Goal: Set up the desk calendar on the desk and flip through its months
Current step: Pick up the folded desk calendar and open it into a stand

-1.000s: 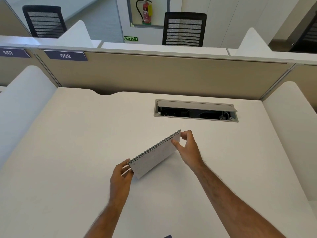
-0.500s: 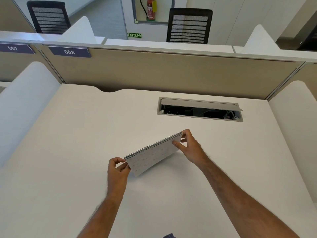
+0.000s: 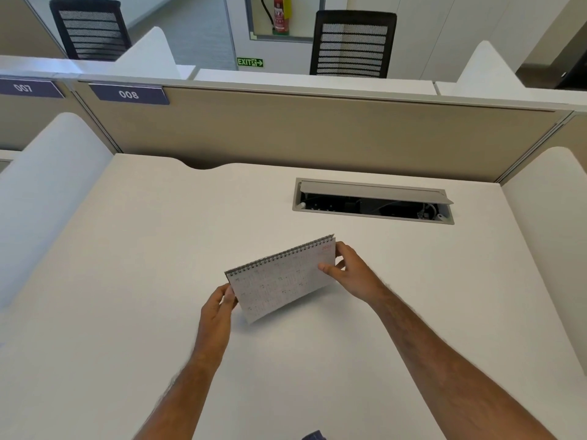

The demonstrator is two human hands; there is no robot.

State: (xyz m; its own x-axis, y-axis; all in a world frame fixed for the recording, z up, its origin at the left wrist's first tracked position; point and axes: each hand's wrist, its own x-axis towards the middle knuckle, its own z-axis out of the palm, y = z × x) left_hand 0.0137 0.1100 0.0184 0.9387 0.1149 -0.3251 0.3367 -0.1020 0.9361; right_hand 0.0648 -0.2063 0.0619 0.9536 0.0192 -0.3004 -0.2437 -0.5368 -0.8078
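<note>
The desk calendar (image 3: pixel 281 281) has tilted back since a second ago, its printed page now facing up; left hand (image 3: pixel 219 308) and right hand (image 3: pixel 352 271) pinch its ends above the bench (image 3: pixel 127 265); standing it up comes next.

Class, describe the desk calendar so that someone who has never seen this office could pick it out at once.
Start at the white desk below the beige partition. Nearer than the open grey cable box, both hands, left hand and right hand, hold a sheet-like thing by its ends. That is the desk calendar: the only item with a dark spiral binding along its top and faint month grids.
</note>
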